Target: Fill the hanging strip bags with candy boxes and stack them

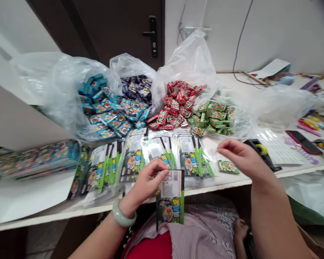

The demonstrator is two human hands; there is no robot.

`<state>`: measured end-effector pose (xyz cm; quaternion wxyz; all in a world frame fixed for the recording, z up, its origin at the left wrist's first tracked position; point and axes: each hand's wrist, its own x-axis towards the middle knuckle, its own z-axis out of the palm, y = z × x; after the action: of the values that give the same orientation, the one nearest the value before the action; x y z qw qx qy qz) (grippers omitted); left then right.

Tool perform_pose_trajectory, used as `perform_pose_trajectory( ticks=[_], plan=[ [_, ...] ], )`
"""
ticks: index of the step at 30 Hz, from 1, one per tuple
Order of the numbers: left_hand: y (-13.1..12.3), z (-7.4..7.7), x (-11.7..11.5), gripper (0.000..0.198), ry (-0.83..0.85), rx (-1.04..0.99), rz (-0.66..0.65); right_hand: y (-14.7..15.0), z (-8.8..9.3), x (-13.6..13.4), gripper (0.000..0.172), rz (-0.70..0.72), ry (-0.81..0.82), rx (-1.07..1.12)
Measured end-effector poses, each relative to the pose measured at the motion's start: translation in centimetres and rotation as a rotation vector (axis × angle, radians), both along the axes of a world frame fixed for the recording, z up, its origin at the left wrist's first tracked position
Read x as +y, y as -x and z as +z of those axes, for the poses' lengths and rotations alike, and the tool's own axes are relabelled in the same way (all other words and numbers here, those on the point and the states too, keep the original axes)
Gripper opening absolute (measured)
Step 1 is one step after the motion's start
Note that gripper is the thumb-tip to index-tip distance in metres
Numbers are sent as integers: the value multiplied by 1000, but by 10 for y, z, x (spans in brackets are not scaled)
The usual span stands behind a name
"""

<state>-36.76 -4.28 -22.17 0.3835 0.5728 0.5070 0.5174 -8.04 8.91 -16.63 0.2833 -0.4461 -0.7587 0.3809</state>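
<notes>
My left hand (148,181) grips the top of a black and green printed packet (170,201), held upright over my lap at the table's front edge. My right hand (241,156) hovers above the table to the right, its thumb and forefinger pinched together on something thin and clear, probably a strip of tape. A black tape dispenser (260,153) stands just right of that hand. A small green candy pack (228,166) lies below it. Several more black and green packets (151,154) lie overlapped in a row along the table.
Clear plastic bags at the back hold heaps of small packs: blue (105,108), purple (137,88), red (175,106) and green (214,117). A red phone (304,141) and pens lie at the right. Finished bundles (35,158) sit at the left. A white sheet (21,196) covers the near left.
</notes>
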Motion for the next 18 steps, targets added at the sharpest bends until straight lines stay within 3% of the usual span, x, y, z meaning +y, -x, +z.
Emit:
perform_pose_trajectory(
  ticks=[3,7,11,18],
  plan=[
    [-3,2,-3,11,-5,-10,-10,66,18,-31,11,341,134,54],
    [-4,4,-7,9,-33,-31,-12,113,10,-44,6,449,213,17],
    [-1,2,-8,9,-25,-56,-12,120,-2,-41,6,435,200,-50],
    [-4,-2,-5,14,-17,-61,0,119,-3,-38,8,466,214,-82]
  ],
)
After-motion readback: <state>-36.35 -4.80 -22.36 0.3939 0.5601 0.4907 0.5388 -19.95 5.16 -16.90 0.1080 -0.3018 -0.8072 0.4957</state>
